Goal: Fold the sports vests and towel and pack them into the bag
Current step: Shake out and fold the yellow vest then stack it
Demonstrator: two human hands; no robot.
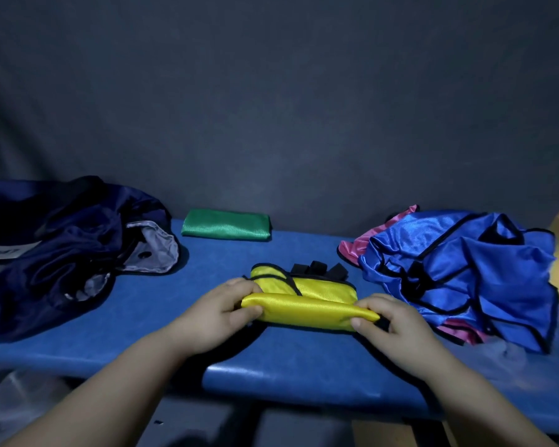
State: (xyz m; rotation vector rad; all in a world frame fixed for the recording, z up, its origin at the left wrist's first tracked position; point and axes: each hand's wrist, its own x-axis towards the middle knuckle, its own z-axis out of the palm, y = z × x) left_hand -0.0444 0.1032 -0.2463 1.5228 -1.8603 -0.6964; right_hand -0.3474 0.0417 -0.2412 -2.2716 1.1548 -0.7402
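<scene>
A yellow sports vest (307, 301) is being folded at the middle of a padded blue bench (271, 366), near its front edge, its nearest fold being rolled up off the surface by two bare hands. The fold's left end is being gripped by the left hand (217, 314), fingers curled over the top and thumb tucked beneath; the right end is being pinched by the right hand (391, 324) between thumb and bent fingers. Black straps (320, 269) are being left sticking out from the vest's far edge. Four vests in all are being shown. One green vest (226, 225), folded into a flat oblong, is lying at the back of the bench against a dark grey cloth backdrop (271, 108), well apart from the yellow one. One blue vest (459, 272) with black trim is lying crumpled at the right end, heaped over one pink vest (352, 246) whose edges are showing at the back and the front. One dark navy bag (62, 246) is slumped at the left end, its mouth gaping towards the centre and its grey lining (155, 250) being exposed.
</scene>
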